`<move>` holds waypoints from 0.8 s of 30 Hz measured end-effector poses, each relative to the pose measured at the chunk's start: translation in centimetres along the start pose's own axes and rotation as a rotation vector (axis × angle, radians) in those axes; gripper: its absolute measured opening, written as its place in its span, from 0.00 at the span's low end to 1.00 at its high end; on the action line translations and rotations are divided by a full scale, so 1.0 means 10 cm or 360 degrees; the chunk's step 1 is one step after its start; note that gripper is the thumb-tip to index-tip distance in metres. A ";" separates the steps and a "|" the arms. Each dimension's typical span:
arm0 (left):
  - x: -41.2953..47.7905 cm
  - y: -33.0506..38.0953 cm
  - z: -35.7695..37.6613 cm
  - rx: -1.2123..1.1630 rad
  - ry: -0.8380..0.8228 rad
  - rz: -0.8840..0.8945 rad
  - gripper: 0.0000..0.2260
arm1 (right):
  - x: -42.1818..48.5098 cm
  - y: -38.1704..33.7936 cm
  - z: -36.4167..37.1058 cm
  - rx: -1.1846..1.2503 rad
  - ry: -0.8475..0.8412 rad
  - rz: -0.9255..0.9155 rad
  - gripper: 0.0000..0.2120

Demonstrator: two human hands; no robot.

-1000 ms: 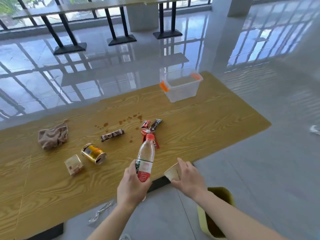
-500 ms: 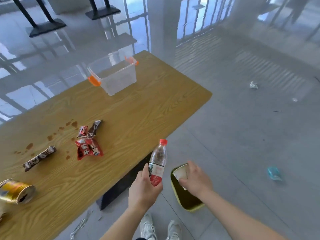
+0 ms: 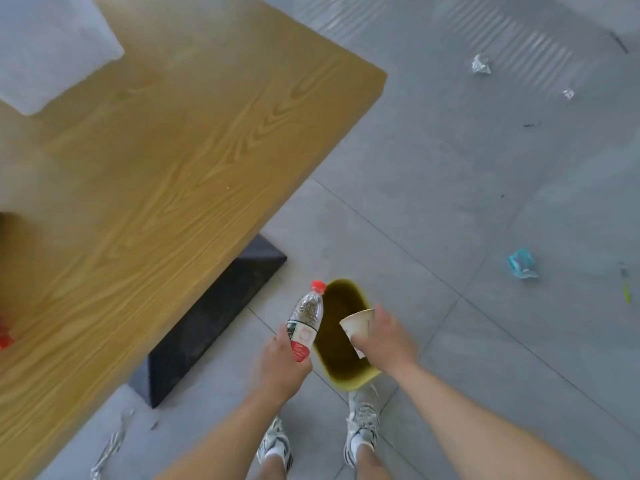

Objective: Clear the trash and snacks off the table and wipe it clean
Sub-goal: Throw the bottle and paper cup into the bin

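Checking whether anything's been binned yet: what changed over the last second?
The left hand carried the bottle, and the right hand the cup, from the table edge to over the bin on the floor. Nothing was let go: both hands grip as before.

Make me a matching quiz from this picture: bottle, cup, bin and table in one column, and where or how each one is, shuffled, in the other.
1. bottle
2. cup
3. bin
4. table

A. on the floor by the shoes
B. held in the right hand
C. wood-grained top
D. held in the left hand

Pairs: 1-D, 2-B, 3-A, 4-C
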State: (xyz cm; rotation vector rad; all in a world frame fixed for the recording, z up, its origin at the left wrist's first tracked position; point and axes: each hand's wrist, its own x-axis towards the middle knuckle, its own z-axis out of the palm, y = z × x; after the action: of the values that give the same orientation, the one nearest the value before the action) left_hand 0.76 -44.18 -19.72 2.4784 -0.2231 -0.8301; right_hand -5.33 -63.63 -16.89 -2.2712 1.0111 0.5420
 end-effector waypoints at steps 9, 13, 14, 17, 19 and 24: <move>0.66 -0.12 1.22 0.0108 -0.0246 -0.0393 0.29 | 0.88 0.76 0.86 0.0009 -0.0220 0.0126 0.42; 0.99 -0.02 1.81 0.0100 -0.0344 -0.0499 0.29 | 1.27 1.23 1.11 -0.0044 -0.0256 0.0198 0.39; 1.08 -0.01 1.94 0.0102 -0.0356 -0.0511 0.31 | 1.36 1.31 1.19 -0.0056 -0.0272 0.0207 0.38; 1.34 -0.06 2.26 0.0127 -0.0351 -0.0558 0.39 | 1.58 1.49 1.46 -0.0062 -0.0321 0.0213 0.41; 1.49 -0.12 2.42 0.0173 -0.0327 -0.0544 0.41 | 1.72 1.56 1.61 -0.0031 -0.0333 0.0198 0.41; 1.74 -0.23 2.69 0.0415 -0.0239 -0.0239 0.32 | 2.04 1.73 1.81 -0.0109 -0.0271 0.0047 0.28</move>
State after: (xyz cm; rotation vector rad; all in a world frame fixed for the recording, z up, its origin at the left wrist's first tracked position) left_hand -1.46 -58.75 -48.25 2.7022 -0.2109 -1.1153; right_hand -8.07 -71.86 -48.04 -2.2286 0.9558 0.7793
